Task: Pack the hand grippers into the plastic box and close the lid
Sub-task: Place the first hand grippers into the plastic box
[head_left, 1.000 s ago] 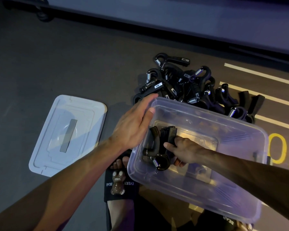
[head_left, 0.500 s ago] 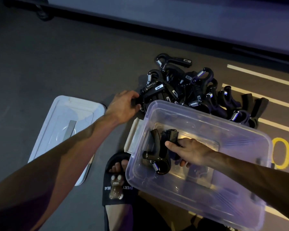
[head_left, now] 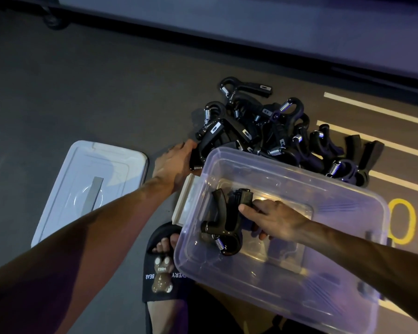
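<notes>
Head camera view looking down at a dark floor: at centre right, a clear plastic box [head_left: 323, 273] sits open, and the right hand [head_left: 275, 220] inside it grips a black hand gripper [head_left: 223, 222]. Just above the box's upper left corner, the left hand [head_left: 174, 165] curls around another gripper [head_left: 203, 150] at the edge of a black pile [head_left: 287, 136]. A white lid [head_left: 65, 189] lies flat at left, well apart from the box

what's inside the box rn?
One gripper in the box, held by the right hand. The hand covers part of the floor; nothing else shows.
</notes>
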The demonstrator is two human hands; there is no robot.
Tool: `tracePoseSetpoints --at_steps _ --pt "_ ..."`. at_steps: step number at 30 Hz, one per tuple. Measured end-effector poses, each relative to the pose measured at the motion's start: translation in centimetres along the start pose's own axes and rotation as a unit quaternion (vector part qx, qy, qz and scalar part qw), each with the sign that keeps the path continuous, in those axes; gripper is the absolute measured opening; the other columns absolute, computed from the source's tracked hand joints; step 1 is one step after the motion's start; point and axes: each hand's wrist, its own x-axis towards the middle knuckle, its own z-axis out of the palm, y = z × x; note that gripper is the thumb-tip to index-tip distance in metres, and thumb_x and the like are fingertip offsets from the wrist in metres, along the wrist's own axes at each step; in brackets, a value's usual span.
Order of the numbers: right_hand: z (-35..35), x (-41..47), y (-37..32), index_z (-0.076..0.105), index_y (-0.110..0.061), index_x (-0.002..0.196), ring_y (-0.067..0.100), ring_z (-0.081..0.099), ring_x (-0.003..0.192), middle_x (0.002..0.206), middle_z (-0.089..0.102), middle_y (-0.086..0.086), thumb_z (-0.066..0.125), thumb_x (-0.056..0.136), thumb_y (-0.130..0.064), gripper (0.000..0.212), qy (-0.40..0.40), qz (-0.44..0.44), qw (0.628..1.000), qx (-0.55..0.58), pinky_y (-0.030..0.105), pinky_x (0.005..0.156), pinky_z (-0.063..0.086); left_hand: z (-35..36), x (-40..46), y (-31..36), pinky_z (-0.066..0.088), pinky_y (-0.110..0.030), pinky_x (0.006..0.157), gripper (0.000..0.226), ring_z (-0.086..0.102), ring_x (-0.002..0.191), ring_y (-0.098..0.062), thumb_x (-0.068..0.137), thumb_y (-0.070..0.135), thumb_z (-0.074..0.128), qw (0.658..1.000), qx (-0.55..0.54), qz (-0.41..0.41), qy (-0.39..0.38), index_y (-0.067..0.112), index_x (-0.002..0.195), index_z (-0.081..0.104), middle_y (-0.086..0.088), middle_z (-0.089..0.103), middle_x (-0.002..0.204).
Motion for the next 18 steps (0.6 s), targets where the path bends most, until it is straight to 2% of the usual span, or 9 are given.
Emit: tracePoseSetpoints --at_steps 3,7,9,12,13,16,18 --pt "-0.3 -0.1 0.1 0.065 -0.021 0.099 0.011 0.074 0.068 0.078 0.076 -0.001 0.043 0.096 -0.062 0.047 0.012 -0.004 1.0 -0.008 0.03 0.067 0.059 -0.6 -0.8 0.2 0.047 -0.041 0.09 0.05 0.062 0.114 -0.034 0.092 0.03 0.063 0.999 0.036 0.002 0.005 0.028 0.138 0.043 -0.006 0.062 0.133" --pt "-0.9 -0.6 -0.3 0.065 -0.02 0.096 0.009 0.074 0.068 0.082 0.078 -0.003 0.044 0.098 -0.056 0.042 0.03 -0.013 0.999 -0.019 0.025 0.068 0.056 -1.2 -2.1 -0.8 0.051 -0.038 0.08 0.051 0.067 0.102 -0.037 0.091 0.028 0.063 0.996 0.066 0.027 0.056 0.03 0.139 0.045 -0.009 0.069 0.12" --pt "-1.2 -0.9 -0.6 0.064 -0.019 0.1 0.009 0.074 0.069 0.087 0.077 -0.002 0.044 0.098 -0.057 0.043 0.053 -0.013 0.998 -0.042 0.03 0.074 0.059 -1.5 -2.5 -1.2 0.049 -0.036 0.078 0.054 0.067 0.101 -0.037 0.088 0.034 0.068 0.996 0.036 0.03 0.073 0.029 0.139 0.05 -0.009 0.072 0.116" --pt "-1.3 -1.3 -0.7 0.064 -0.019 0.096 0.015 0.074 0.068 0.087 0.075 0.001 0.046 0.096 -0.059 0.044 0.084 -0.021 0.995 -0.048 0.043 0.08 0.059 -2.4 -2.7 -1.8 0.055 -0.033 0.084 0.064 0.071 0.097 -0.022 0.074 0.063 0.075 0.993 -0.109 -0.001 0.055 0.029 0.127 0.063 0.004 0.076 0.105" --pt "-1.3 -1.5 -0.7 0.064 -0.021 0.093 0.016 0.073 0.068 0.086 0.074 0.001 0.047 0.095 -0.059 0.043 0.096 -0.026 0.994 -0.054 0.044 0.079 0.059 -2.7 -2.9 -1.8 0.055 -0.032 0.086 0.06 0.071 0.093 -0.014 0.072 0.062 0.078 0.981 -0.191 -0.003 0.037 0.026 0.12 0.068 0.007 0.076 0.1" --pt "-1.4 -2.2 -1.1 0.062 -0.025 0.087 0.017 0.071 0.073 0.086 0.072 -0.001 0.048 0.094 -0.058 0.037 0.139 -0.051 0.984 -0.094 0.041 0.079 0.057 -3.6 -3.9 -2.1 0.05 -0.028 0.085 0.024 0.069 0.085 -0.011 0.083 0.035 0.083 0.919 -0.395 -0.001 0.005 0.021 0.1 0.074 0.003 0.075 0.089" --pt "-1.5 -3.0 -1.9 0.063 -0.025 0.092 0.012 0.071 0.072 0.089 0.072 -0.004 0.05 0.096 -0.051 0.03 0.153 -0.082 0.98 -0.102 0.031 0.075 0.056 -4.5 -4.8 -1.8 0.049 -0.032 0.084 0.016 0.07 0.083 -0.015 0.088 0.027 0.078 0.881 -0.473 0.005 0.006 0.016 0.098 0.072 -0.003 0.076 0.09"
